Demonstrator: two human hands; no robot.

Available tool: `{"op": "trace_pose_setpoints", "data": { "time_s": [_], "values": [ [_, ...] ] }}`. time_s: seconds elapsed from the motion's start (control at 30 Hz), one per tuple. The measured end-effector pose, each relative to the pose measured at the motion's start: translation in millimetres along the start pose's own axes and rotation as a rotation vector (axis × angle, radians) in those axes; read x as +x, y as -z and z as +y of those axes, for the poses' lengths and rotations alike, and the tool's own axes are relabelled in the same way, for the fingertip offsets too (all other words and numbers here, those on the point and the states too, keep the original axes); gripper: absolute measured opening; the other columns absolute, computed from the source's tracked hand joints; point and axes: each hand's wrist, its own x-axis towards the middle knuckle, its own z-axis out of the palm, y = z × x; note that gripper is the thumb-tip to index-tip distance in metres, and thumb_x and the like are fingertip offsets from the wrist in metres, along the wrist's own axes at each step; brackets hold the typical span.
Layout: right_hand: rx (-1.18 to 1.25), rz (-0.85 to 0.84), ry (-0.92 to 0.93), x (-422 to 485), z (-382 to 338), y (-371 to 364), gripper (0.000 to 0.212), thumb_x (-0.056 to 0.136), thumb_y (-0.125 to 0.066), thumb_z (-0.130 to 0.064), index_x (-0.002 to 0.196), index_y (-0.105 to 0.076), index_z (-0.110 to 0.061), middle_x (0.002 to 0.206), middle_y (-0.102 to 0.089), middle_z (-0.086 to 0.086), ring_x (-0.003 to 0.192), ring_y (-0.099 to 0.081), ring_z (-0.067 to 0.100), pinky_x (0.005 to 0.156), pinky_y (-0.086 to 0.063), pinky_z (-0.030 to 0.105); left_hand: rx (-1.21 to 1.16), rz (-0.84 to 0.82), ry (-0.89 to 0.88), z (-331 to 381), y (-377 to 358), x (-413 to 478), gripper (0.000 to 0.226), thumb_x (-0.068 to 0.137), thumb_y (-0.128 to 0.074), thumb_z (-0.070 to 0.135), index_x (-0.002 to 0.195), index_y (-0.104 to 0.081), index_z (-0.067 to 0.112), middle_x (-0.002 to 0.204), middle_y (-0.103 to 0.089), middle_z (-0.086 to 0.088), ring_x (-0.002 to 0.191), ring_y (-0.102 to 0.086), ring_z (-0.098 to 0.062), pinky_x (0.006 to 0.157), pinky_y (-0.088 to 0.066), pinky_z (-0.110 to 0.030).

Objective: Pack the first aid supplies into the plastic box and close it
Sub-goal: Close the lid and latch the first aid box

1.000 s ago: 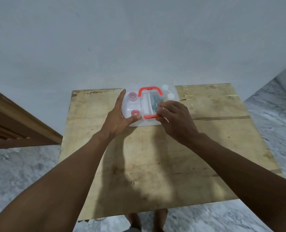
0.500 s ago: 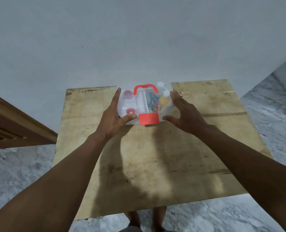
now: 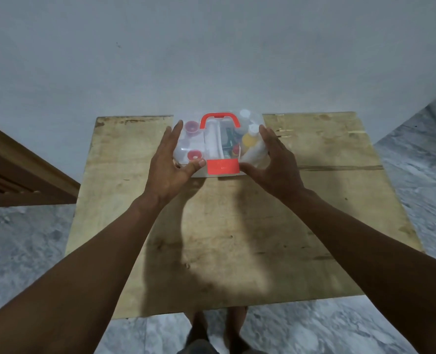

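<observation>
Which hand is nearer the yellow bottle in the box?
Right. The right hand cups the box wall beside the yellow bottle; the left hand is on the opposite side.

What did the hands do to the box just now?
The right hand came off the red latch at the front and moved to the box's right side, fingers spread. The latch now lies flat and uncovered. The left hand stayed on the left side; the box stayed on the table.

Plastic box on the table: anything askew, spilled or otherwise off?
Nothing stands out. The plastic box sits flat on the wooden table, lid on, red latch down at the front, supplies inside. The left hand and right hand flank it.
</observation>
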Motion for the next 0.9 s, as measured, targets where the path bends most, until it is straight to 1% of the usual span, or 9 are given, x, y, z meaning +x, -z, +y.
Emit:
{"op": "trace_pose_setpoints", "data": {
  "time_s": [0.17,0.3,0.4,0.5,0.6,0.67,0.8,0.83,0.9],
  "values": [
    [0.078,-0.009,-0.001,-3,5,-1,0.080,0.081,-0.064,-0.042,0.148,-0.038,-0.006,0.153,-0.042,0.013,0.140,-0.042,0.028,0.109,-0.044,0.047,-0.021,-0.039,0.003,-3,1,-2,0.092,0.077,-0.069,0.059,0.154,-0.025,0.037,0.158,-0.032,0.010,0.144,-0.035,-0.014,0.111,-0.043,-0.042],
    [0.132,-0.037,-0.011,-5,1,-7,0.098,0.077,-0.066,-0.060,0.151,-0.027,-0.008,0.158,-0.031,0.010,0.145,-0.032,0.026,0.114,-0.036,0.041,-0.039,-0.078,0.002,-5,-1,-3,0.101,0.075,-0.077,0.053,0.155,-0.018,0.034,0.156,-0.031,0.015,0.134,-0.039,-0.002,0.104,-0.042,-0.021],
    [0.101,-0.030,0.051,-2,4,-15,0.108,0.070,-0.071,-0.066,0.148,-0.029,-0.005,0.156,-0.034,0.012,0.139,-0.041,0.026,0.109,-0.041,0.036,0.032,-0.086,-0.034,-6,-7,-1,0.112,0.070,-0.081,0.051,0.156,-0.013,0.029,0.160,-0.027,0.009,0.131,-0.033,0.003,0.099,-0.033,-0.007],
    [0.091,-0.019,0.076,0,13,-23,0.113,0.067,-0.073,-0.069,0.148,-0.028,-0.005,0.155,-0.035,0.009,0.136,-0.043,0.022,0.105,-0.049,0.043,0.049,-0.032,-0.044,-6,-14,-3,0.111,0.072,-0.084,0.042,0.155,-0.013,0.023,0.159,-0.031,0.004,0.133,-0.037,-0.003,0.105,-0.037,-0.019],
    [0.087,0.049,0.082,-2,14,-32,0.112,0.067,-0.075,-0.066,0.147,-0.031,-0.001,0.154,-0.035,0.013,0.137,-0.042,0.025,0.107,-0.047,0.044,0.065,0.040,-0.049,-8,-19,-3,0.115,0.070,-0.084,0.047,0.156,-0.013,0.022,0.157,-0.034,0.001,0.137,-0.044,-0.018,0.108,-0.043,-0.032],
    [0.081,0.090,0.079,-3,14,-38,0.111,0.068,-0.076,-0.064,0.146,-0.031,0.002,0.154,-0.035,0.016,0.137,-0.041,0.027,0.108,-0.045,0.043,0.050,0.066,-0.053,-15,-22,-1,0.116,0.067,-0.084,0.053,0.156,-0.015,0.023,0.156,-0.038,0.003,0.135,-0.047,-0.015,0.106,-0.045,-0.027],
    [0.070,0.151,0.053,-1,19,-47,0.107,0.071,-0.078,-0.060,0.146,-0.032,0.001,0.153,-0.037,0.014,0.137,-0.042,0.026,0.107,-0.043,0.035,0.042,0.101,-0.073,-26,-27,1,0.112,0.069,-0.082,0.056,0.155,-0.019,0.022,0.155,-0.038,0.007,0.127,-0.041,0.005,0.100,-0.038,-0.008],
    [0.069,0.159,0.054,-1,20,-48,0.106,0.071,-0.078,-0.060,0.146,-0.032,0.000,0.154,-0.037,0.014,0.137,-0.043,0.025,0.107,-0.043,0.034,0.041,0.106,-0.081,-27,-28,1,0.111,0.069,-0.081,0.056,0.154,-0.019,0.022,0.155,-0.037,0.006,0.127,-0.040,0.004,0.100,-0.037,-0.008],
    [0.068,0.171,0.063,-2,19,-49,0.106,0.071,-0.077,-0.059,0.146,-0.033,0.000,0.153,-0.039,0.014,0.136,-0.045,0.025,0.105,-0.043,0.032,0.045,0.122,-0.107,-28,-30,2,0.110,0.070,-0.079,0.059,0.154,-0.020,0.019,0.155,-0.038,0.004,0.131,-0.043,-0.002,0.106,-0.041,-0.017]
  ]
}}
